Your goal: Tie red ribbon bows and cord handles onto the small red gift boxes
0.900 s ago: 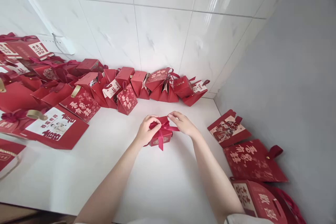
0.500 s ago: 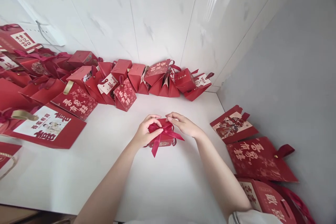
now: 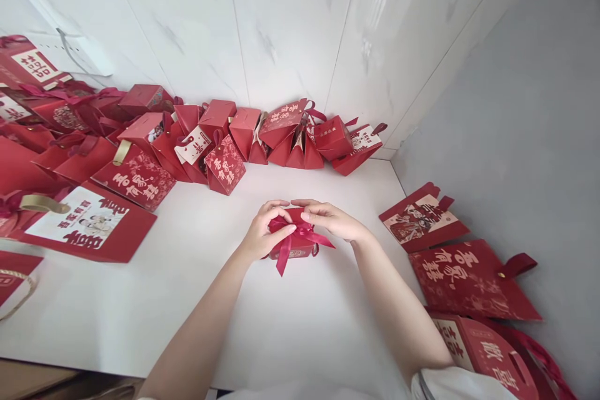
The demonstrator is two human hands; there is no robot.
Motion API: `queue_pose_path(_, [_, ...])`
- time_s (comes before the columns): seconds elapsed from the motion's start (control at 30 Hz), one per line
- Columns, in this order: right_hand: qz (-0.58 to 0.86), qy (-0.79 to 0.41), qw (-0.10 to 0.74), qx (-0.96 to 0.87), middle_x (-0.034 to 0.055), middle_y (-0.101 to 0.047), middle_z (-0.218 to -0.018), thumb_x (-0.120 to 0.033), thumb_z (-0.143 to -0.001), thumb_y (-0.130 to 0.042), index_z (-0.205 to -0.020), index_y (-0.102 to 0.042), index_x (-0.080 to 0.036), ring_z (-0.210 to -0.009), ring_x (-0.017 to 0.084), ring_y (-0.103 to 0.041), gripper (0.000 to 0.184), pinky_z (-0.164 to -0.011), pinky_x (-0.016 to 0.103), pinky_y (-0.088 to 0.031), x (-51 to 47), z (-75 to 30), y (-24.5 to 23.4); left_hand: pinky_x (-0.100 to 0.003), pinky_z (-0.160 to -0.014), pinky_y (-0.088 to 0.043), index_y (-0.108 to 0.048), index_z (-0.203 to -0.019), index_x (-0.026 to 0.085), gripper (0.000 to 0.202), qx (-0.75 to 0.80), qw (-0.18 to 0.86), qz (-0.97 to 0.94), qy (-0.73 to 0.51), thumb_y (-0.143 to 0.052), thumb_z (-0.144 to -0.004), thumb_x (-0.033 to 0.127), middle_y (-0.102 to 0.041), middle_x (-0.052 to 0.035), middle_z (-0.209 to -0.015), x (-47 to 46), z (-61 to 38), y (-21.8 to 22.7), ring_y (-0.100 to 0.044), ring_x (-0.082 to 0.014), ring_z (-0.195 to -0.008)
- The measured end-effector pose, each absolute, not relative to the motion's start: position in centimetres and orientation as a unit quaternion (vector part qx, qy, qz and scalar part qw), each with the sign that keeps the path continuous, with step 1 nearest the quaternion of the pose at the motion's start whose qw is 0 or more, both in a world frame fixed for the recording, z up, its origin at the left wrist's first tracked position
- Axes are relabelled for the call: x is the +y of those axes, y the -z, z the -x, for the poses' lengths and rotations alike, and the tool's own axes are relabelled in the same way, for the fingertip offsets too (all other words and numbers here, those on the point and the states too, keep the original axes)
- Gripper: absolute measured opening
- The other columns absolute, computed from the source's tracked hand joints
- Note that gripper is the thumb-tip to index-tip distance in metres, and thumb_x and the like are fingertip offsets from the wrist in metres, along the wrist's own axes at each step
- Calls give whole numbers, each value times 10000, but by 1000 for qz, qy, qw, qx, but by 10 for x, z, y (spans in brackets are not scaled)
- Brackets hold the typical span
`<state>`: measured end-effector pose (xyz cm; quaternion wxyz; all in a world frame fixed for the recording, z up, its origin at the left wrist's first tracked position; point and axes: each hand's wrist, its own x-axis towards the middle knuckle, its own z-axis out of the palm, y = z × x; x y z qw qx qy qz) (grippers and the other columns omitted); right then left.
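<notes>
A small red gift box [image 3: 300, 252] sits on the white table, tied on top with a shiny crimson ribbon [image 3: 284, 255] in a bow. Two ribbon tails hang from it, one toward me and one to the right. My left hand [image 3: 263, 232] is curled at the box's left side, its thumb pressing the bow. From the right, my right hand [image 3: 334, 221] reaches over the box top, its fingers along the far edge and its thumb at the bow's right loop. The fingers partly hide the bow and the box's back side.
Several folded red boxes [image 3: 225, 165] with ribbon handles line the tiled wall [image 3: 290, 25] and crowd the left side. More red boxes [image 3: 473, 278] lie along the grey panel [image 3: 478, 106] at right. A power strip [image 3: 77, 53] is at the back left.
My right hand has shifted; its fingers now stretch across the box's far edge and its thumb has come to the bow. The view has tilted slightly.
</notes>
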<state>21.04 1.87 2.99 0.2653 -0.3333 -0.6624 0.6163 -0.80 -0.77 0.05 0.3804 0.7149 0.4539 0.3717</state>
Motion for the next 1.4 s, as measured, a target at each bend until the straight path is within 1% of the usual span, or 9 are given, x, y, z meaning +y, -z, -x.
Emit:
queue_pose_path(0.13, [355, -601, 286, -656, 52, -483, -1411, -594, -855, -571, -656, -663, -194, -1357, 274, -387, 456, -1101, 418, -310, 20, -206, -23, -432, -1103, -364, -659, -833, 227, 118, 444, 394, -735, -328, -628, -848, 340, -496, -58, -1299, -8, 8, -4, -441, -255, -1295])
queue_pose_path(0.27, [336, -584, 303, -674, 33, -491, -1393, -564, -901, -522, -697, -716, -213, -1318, 234, -435, 450, -1126, 392, -291, 21, -200, -17, -423, -1109, -357, -653, -812, 219, 98, 421, 408, -759, -283, -639, -833, 314, -498, -60, -1304, -10, 7, -9, -434, -258, -1303])
queue_pose_path(0.43, [297, -569, 339, -688, 33, -522, -1332, -464, -880, -617, -714, -724, -227, -1250, 203, -492, 308, -1100, 368, -328, 22, -194, -6, -381, -1097, -377, -644, -815, 219, 36, 400, 429, -760, -279, -648, -799, 250, -528, -53, -1250, -11, 6, -10, -461, -236, -1282])
queue_pose_path(0.57, [302, -561, 360, -682, 35, -541, -1288, -428, -879, -627, -606, -668, -201, -1128, 189, -554, 358, -1037, 375, -382, 25, -193, 3, -387, -1098, -367, -651, -791, 219, 28, 416, 432, -754, -269, -644, -786, 245, -512, -49, -1291, -12, 6, -9, -479, -242, -1262])
queue_pose_path(0.67, [310, -554, 361, -683, 32, -547, -1271, -417, -880, -627, -606, -671, -205, -1098, 187, -554, 349, -1010, 378, -396, 26, -194, 7, -386, -1085, -369, -656, -771, 224, 33, 438, 428, -746, -261, -634, -783, 246, -511, -33, -1292, -13, 5, -10, -507, -236, -1223])
queue_pose_path(0.97, [323, -548, 365, -680, 34, -556, -1249, -428, -881, -618, -634, -691, -211, -1150, 196, -539, 337, -1033, 363, -370, 27, -193, 7, -325, -921, -455, -615, -766, 214, 68, 442, 435, -738, -264, -558, -791, 186, -568, -11, -1131, -16, -1, -15, -588, -180, -997])
queue_pose_path(1.1, [325, -585, 346, -657, 52, -555, -1267, -463, -885, -596, -676, -684, -197, -1157, 202, -538, 349, -990, 350, -401, 26, -198, 1, -337, -961, -436, -620, -829, 216, 80, 441, 446, -721, -294, -557, -849, 260, -564, -33, -1130, -17, -3, -11, -561, -197, -1076])
queue_pose_path(1.3, [334, -594, 373, -629, 60, -600, -1228, -492, -854, -617, -622, -540, -178, -1102, 201, -558, 397, -1000, 363, -370, 25, -205, -15, -370, -1050, -389, -587, -978, 208, 175, 406, 462, -697, -369, -532, -901, 355, -534, -83, -1245, -13, -1, -7, -502, -226, -1216])
queue_pose_path(1.4, [340, -593, 368, -630, 63, -583, -1281, -506, -856, -602, -622, -518, -183, -1176, 212, -526, 408, -1041, 371, -342, 25, -208, -19, -386, -1078, -363, -547, -927, 196, 179, 400, 468, -689, -383, -527, -905, 372, -543, -99, -1256, -11, 5, -7, -475, -236, -1261])
